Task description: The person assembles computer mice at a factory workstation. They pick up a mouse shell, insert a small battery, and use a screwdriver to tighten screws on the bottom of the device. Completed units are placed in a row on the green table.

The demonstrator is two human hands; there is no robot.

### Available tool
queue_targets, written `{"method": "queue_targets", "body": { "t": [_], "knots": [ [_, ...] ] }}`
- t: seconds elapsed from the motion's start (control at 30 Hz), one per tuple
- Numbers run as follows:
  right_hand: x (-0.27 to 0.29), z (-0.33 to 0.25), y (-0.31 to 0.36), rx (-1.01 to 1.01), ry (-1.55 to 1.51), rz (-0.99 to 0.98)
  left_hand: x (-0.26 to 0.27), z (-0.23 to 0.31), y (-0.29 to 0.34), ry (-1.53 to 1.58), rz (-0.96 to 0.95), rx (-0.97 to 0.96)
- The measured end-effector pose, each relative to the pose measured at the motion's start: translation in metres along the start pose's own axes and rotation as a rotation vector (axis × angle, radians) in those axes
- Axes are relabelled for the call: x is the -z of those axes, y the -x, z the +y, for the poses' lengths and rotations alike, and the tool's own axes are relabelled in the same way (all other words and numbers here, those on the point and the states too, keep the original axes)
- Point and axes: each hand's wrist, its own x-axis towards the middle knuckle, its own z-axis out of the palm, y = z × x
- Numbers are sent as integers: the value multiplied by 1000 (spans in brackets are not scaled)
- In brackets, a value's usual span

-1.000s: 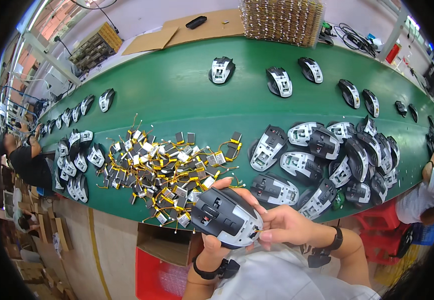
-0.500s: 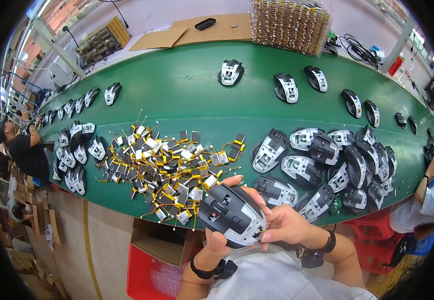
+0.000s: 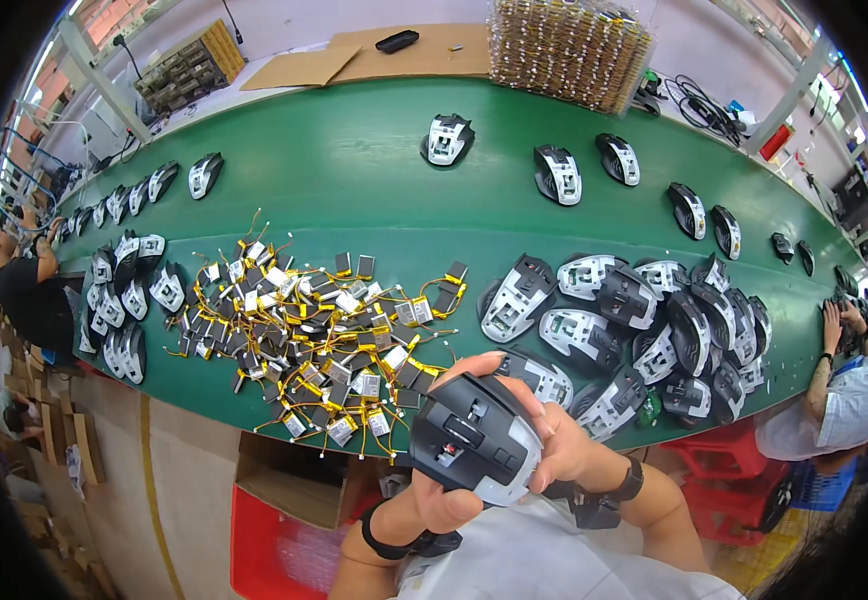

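Note:
A partly assembled black and light-grey computer mouse (image 3: 476,430) is held up in front of me, above the bench's near edge. My left hand (image 3: 441,507) is closed round it from beneath, its thumb along the near side and fingertips showing past the far side. My right hand (image 3: 572,455) grips the mouse's right side; some of its fingers are hidden behind the shell. Just beyond lies a heap of small flat battery packs (image 3: 299,300) with yellow tape and wires. At the right, black and white mouse shells (image 3: 517,300) lie piled close to my right hand.
Several mouse shells stand along the green bench (image 3: 354,215), with another cluster (image 3: 134,298) at the left. A tray stack (image 3: 566,55) and cardboard (image 3: 299,68) lie at the back. Below are a red crate (image 3: 254,545) and red stools. Co-workers sit at both ends.
Both hands have tilted the mouse upward, so its grey end now points lower right. My right fingers have shifted from that end up along its side. The whole view has moved slightly.

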Motion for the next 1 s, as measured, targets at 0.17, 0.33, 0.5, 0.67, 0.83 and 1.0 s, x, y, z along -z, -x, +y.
{"method": "queue_targets", "body": {
  "t": [0.17,0.33,0.5,0.67,0.83,1.0],
  "knots": [
    [7,5,3,-10,8,-2,-2,0,0,-82,-15,-6],
    [4,4,-1,15,91,23,-3,5,1,-92,-32,20],
    [15,20,1,95,92,13,-5,2,0,-17,-88,24],
    [-26,-6,-29,454,123,113,-12,-5,-7,-55,-186,-98],
    [-25,-4,-34,515,135,126,-16,-7,-12,-58,-239,-103],
    [-20,-6,-33,439,206,114,-17,-8,-11,-34,-230,-54]
  ]
}}
